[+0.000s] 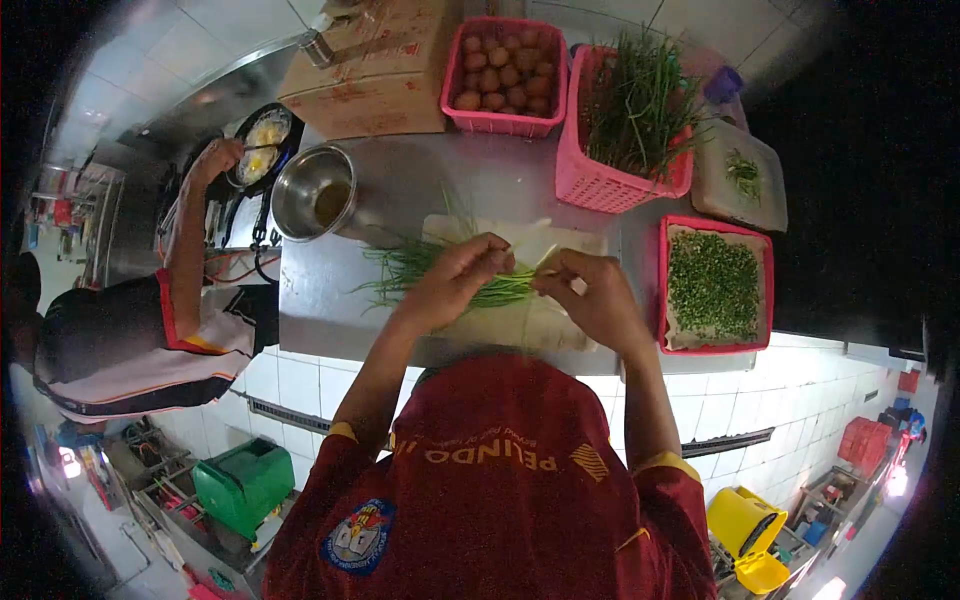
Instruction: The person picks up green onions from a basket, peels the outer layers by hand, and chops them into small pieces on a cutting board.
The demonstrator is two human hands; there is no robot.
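- Left hand pinching a bundle of green chives over the cutting board
- Right hand gripping the same bundle's ends — chopped chives filling the pink tray alongside

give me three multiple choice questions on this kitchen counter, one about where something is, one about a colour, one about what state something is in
1. Where is the metal bowl?
A. left of the cutting board
B. inside the tray of chopped greens
C. on the floor

2. What colour is the basket of eggs?
A. blue
B. pink
C. yellow

3. What are the left hand and right hand doing?
A. resting flat and empty
B. gripping a bunch of long greens
C. holding a pan

Answers:
1. A, the bowl stands on the counter left of the board.
2. B, its plastic walls are pink.
3. B, both hands pinch the stalks over the board.
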